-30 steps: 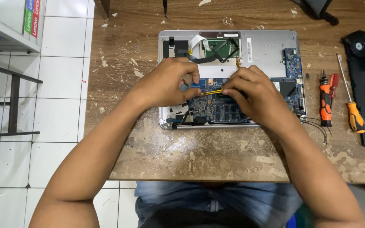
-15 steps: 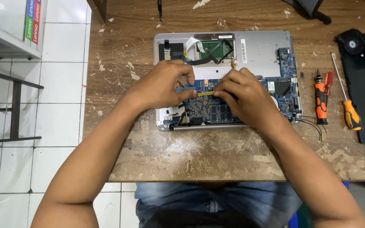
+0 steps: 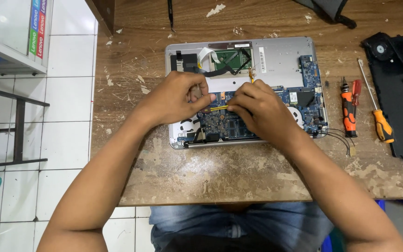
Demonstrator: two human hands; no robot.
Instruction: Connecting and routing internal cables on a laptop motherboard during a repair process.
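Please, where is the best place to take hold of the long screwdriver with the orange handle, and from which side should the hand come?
Probably by the orange handle of the long screwdriver, coming from above. It lies flat on the wooden table, its thin shaft pointing away from the person, so the thick handle is the near end. Mind the black panel on one side and the stubby screwdriver on the other.

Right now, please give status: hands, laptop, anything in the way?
Left hand and right hand pinch a yellow strip over the board. Laptop open, flat. Screwdrivers lie apart, right.
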